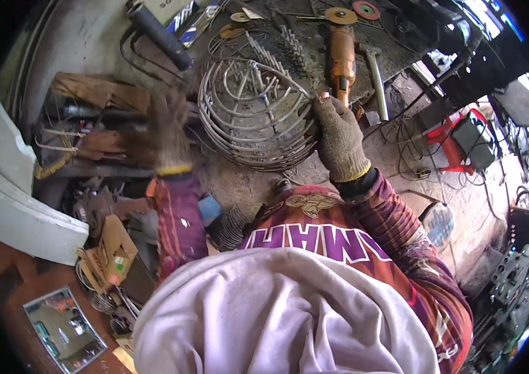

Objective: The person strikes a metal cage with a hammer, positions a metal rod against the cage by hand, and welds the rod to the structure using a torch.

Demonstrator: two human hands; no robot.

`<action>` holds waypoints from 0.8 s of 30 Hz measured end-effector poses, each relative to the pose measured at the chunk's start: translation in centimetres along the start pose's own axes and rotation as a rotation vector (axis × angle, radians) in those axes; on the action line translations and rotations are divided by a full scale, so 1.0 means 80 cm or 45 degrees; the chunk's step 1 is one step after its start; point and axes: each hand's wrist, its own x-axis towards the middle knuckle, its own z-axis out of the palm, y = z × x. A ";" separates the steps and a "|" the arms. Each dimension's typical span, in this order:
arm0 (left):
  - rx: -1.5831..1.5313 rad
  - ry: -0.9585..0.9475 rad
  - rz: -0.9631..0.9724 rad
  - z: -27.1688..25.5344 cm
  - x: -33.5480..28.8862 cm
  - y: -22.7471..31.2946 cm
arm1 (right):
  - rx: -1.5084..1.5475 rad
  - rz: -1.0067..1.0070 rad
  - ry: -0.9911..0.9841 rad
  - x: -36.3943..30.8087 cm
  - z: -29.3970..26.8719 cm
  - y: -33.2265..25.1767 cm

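Note:
A round metal wire basket (258,161) built of curved rings stands in front of me on the dark worktable (395,47). My right hand (343,140), in a knitted work glove, is closed on the basket's right rim. My left hand (169,128), gloved too, hangs left of the basket, apart from it; motion smears its fingers. Beyond my right hand lies an orange angle grinder (341,59), with a hammer-shaped metal tool (375,81) beside it. Short metal rods (265,53) lie in rows behind the basket.
Grinding discs (341,15) lie at the table's far edge. A dark cylindrical tool (158,34) with a cord is at the far left. Loose cables (408,149) and a red-and-black machine (457,140) occupy the right side. Cardboard boxes (115,249) and a mirror (65,330) sit lower left.

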 end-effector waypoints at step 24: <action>-0.649 -0.337 -0.528 0.105 -0.107 0.027 | 0.343 0.073 -0.350 0.036 -0.017 0.010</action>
